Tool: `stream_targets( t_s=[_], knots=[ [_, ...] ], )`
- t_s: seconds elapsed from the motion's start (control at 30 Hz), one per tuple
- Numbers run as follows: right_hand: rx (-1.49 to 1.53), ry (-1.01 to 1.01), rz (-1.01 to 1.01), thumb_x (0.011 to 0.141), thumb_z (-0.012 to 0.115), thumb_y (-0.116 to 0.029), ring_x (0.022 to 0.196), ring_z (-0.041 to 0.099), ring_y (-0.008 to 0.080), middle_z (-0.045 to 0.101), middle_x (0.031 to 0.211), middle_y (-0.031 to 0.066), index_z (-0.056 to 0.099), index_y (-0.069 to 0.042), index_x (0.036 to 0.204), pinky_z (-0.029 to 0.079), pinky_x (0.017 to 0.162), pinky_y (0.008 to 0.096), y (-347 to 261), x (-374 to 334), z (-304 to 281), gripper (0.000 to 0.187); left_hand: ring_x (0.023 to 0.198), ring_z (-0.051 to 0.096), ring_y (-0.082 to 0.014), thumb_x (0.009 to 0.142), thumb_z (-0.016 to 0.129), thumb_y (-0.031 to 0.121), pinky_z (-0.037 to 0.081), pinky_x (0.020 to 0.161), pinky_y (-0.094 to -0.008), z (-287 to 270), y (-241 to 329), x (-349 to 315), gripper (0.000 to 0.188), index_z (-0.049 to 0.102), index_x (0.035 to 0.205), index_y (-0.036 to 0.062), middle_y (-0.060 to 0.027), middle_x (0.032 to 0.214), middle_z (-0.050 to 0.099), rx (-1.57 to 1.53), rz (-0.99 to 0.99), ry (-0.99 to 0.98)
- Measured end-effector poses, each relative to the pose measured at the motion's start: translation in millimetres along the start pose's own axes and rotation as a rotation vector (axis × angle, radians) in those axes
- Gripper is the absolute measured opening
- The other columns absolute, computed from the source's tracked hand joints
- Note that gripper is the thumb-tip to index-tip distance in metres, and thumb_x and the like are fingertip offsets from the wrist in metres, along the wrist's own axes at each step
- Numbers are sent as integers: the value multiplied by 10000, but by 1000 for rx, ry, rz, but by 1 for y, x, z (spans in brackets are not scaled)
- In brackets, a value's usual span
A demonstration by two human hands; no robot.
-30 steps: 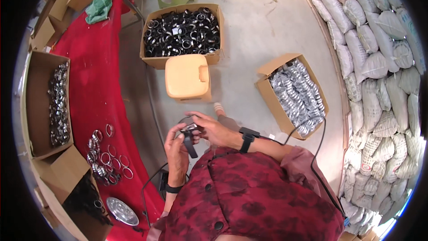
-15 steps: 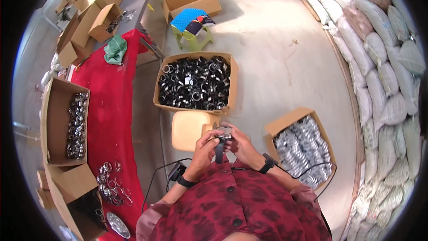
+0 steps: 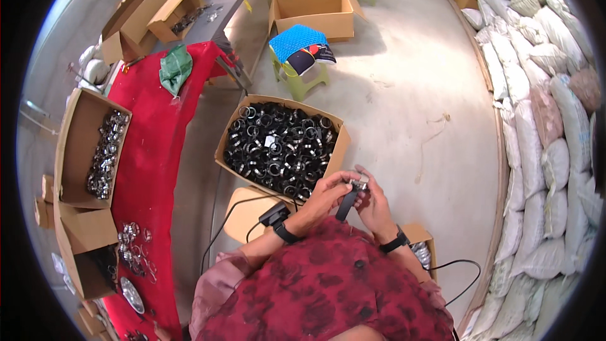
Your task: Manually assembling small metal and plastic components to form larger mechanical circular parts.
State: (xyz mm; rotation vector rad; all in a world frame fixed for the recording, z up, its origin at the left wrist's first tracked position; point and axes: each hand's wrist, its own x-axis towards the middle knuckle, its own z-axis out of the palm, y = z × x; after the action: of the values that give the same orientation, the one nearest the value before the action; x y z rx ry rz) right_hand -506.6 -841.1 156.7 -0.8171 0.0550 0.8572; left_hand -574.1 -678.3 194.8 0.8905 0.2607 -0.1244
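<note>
In front of my red patterned jacket, my left hand (image 3: 323, 197) and my right hand (image 3: 375, 207) meet over a small silver metal clamp (image 3: 360, 181). Both have fingers closed on it, partly covering it. A black rubber strip (image 3: 345, 204) hangs down from under my left fingers, beside the clamp; how the two join is hidden. Just beyond my hands, an open cardboard box (image 3: 341, 145) holds a heap of black-lined metal ring clamps (image 3: 278, 145). Behind my right forearm, silver metal bands (image 3: 421, 252) show in another box (image 3: 418, 233), mostly covered.
A tan stool (image 3: 243, 215) stands left of my hands, with a black cable across it. The red-covered table (image 3: 148, 145) at left bears boxes and loose metal rings. Ahead are a green stool (image 3: 309, 85) and an open box (image 3: 315, 25). Stacked sacks (image 3: 530, 132) line the right.
The view has swung, so the surroundings sit differently in it. My hands, still together on the clamp and strip, appear farther right. My right arm now hides most of the silver bands.
</note>
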Motion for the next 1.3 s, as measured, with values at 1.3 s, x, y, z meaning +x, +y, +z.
stream_targets(
  t_s=[1.3],
  knots=[
    [-1032, -484, 640, 1018, 687, -366, 1190, 650, 267, 668, 1278, 163, 615, 32, 1322, 565, 955, 428, -252, 766, -60, 506, 917, 732, -240, 1029, 536, 93, 627, 887, -362, -100, 197, 433, 319, 562, 1329, -11, -218, 1094, 714, -487, 659, 1119]
  ],
)
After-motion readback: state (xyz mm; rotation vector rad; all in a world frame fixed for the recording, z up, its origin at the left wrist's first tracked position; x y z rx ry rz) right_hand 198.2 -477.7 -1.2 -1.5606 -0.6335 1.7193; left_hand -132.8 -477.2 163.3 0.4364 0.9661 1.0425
